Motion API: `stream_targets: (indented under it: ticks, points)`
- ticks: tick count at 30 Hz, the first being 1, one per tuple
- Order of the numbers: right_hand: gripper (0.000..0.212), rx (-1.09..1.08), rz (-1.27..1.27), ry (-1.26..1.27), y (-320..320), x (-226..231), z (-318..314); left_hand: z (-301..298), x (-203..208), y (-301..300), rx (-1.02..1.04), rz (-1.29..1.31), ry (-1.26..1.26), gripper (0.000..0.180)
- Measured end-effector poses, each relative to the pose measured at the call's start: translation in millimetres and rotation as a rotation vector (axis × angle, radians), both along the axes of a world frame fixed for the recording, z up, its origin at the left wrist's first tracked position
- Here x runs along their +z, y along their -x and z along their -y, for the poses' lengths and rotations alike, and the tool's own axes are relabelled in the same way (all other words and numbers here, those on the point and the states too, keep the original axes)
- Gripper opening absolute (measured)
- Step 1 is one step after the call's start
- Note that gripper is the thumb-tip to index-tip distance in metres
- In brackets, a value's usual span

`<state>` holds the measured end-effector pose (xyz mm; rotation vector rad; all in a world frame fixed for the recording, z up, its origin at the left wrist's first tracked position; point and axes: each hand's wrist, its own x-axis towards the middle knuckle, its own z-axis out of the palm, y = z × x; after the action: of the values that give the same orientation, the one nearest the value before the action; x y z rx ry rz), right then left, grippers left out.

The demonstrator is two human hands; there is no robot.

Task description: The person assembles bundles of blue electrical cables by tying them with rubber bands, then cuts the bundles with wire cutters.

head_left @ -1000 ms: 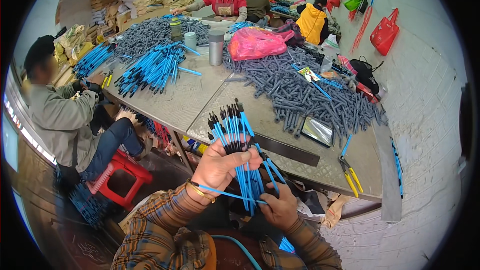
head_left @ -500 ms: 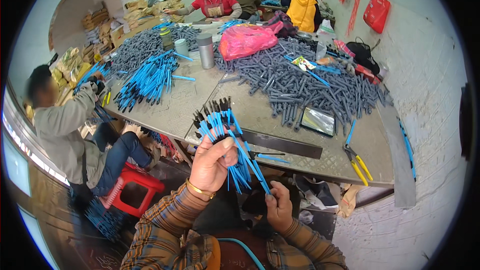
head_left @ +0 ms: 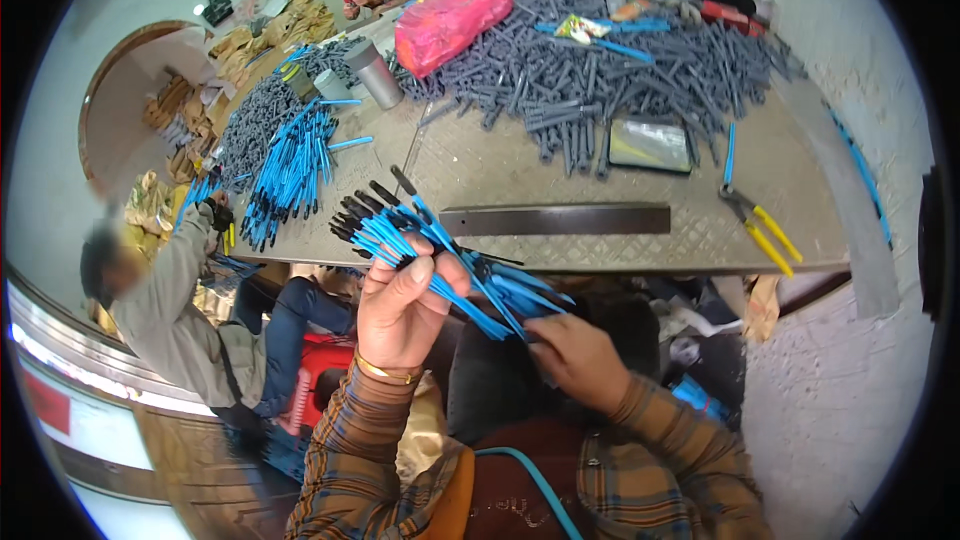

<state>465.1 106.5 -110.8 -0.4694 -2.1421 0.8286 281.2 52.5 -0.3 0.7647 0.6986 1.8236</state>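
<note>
In front of me, over the table's near edge, my left hand [head_left: 405, 305] is closed round a bundle of thin blue tubes with black tips [head_left: 380, 235]. The black tips fan out to the upper left, and the blue ends run down to the right. My right hand [head_left: 580, 355] is at those lower ends with fingers curled in on them. Its fingertips are partly hidden, so how many tubes it grips does not show. Just beyond the bundle lies a dark flat metal bar [head_left: 555, 220] on the table [head_left: 480, 168].
Yellow-handled pliers [head_left: 760, 230] lie near the right edge beside a phone-like slab [head_left: 650, 145]. Behind spreads a heap of grey tubes [head_left: 640, 70] with a pink plastic bag [head_left: 450, 25]. Left are more blue tubes [head_left: 290, 165], a metal cup [head_left: 373, 75] and a seated co-worker [head_left: 180, 310].
My view has tipped down and turned. The bundle now lies flatter, its black tips swung to the left. My right hand has moved up against the lower ends of the tubes.
</note>
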Motion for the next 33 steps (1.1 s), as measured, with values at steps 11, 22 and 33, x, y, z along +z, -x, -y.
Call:
stream_targets:
  ticks: [11,22,33]
  points:
    - [0.049,0.355,-0.123,-0.034,-30,66,-29,19,-23,75,-0.908,-0.905,-0.670,0.033]
    - [0.088,0.742,-0.207,0.092,34,47,-12,42,-31,116,-0.368,-1.872,-2.103,0.048]
    - [0.094,0.625,0.248,0.031,19,-25,-12,70,8,80,1.936,-2.562,-2.286,0.058]
